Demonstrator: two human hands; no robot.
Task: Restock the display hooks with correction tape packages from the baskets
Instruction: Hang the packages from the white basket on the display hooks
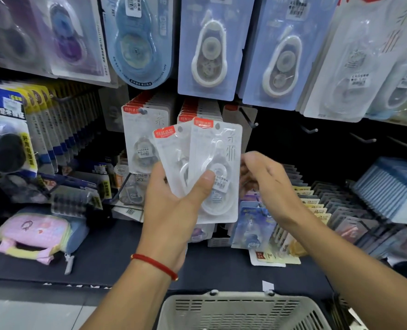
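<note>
Fanning two correction tape packages [213, 172] upward, the left hand [174, 206] pinches them (thumb in front); right hand [266, 184] spread beside.

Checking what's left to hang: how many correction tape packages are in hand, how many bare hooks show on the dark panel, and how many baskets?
Packages in the left hand: 2
Bare hooks: 4
Baskets: 1
Total: 7

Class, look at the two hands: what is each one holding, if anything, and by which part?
The left hand holds two correction tape packages fanned, thumb across their lower halves. The right hand holds nothing.
</note>
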